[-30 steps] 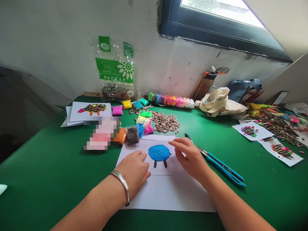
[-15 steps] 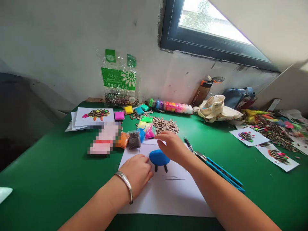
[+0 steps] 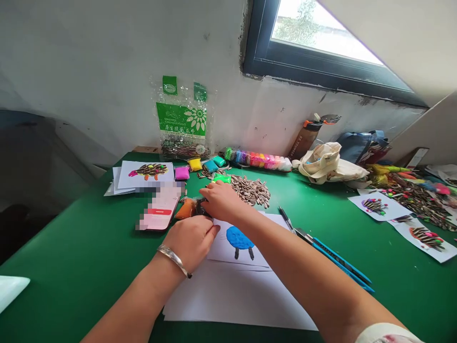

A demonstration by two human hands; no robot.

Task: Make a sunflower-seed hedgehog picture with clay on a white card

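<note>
My right hand (image 3: 223, 202) reaches across the top of the paper, its fingers curled over a packet of black clay (image 3: 200, 207), which they mostly hide. Just below it, my left hand (image 3: 193, 237), with a silver bangle (image 3: 174, 259) on the wrist, has its fingers bent and pressed together; whatever they hold is hidden. A flat blue clay oval with two short black legs (image 3: 240, 238) lies on white paper (image 3: 228, 295), partly behind my right forearm. An orange clay packet (image 3: 186, 209) sits beside the black one.
Sunflower seeds (image 3: 252, 190) lie in a pile behind my hands, near more clay packets (image 3: 182, 172). A phone (image 3: 162, 209) and picture cards (image 3: 123, 178) are at the left. A pen (image 3: 285, 216) and blue-handled tools (image 3: 342, 262) lie right of the paper. A bottle (image 3: 305, 138) stands by the wall.
My right hand has moved left, from above the blue oval to the black clay packet. My left hand has shifted a little left and up, away from the oval. The view has turned slightly.
</note>
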